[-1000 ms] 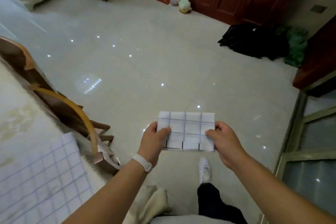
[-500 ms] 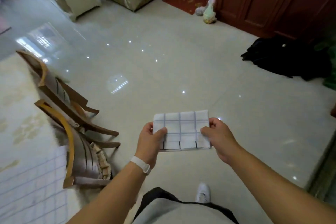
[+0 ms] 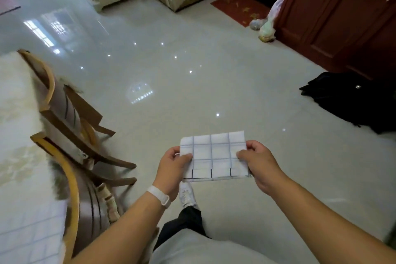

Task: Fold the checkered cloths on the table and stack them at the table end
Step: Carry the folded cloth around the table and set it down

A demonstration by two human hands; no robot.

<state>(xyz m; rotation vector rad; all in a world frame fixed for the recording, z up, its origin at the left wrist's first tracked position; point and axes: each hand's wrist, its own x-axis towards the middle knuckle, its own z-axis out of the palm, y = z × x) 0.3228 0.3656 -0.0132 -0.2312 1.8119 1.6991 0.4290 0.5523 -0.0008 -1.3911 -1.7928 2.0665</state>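
Two bare hands hold a folded white checkered cloth (image 3: 214,154) above a glossy tiled floor (image 3: 192,83); the left hand (image 3: 171,169) and right hand (image 3: 260,163) each pinch a side. Wooden chairs (image 3: 70,126) stand by a table (image 3: 19,135), where what seems another checkered cloth (image 3: 27,227) lies blurred.

The fingers of the left hand (image 3: 173,169) and right hand (image 3: 261,163) lay hidden behind the cloth (image 3: 214,154); only the thumbs showed on top. Its layers could not be counted. The table (image 3: 15,124) and the second cloth (image 3: 27,231) on it were blurred and cut by the left edge. The toe of a shoe (image 3: 188,196) was covered. The right edge cut the bag (image 3: 353,100).
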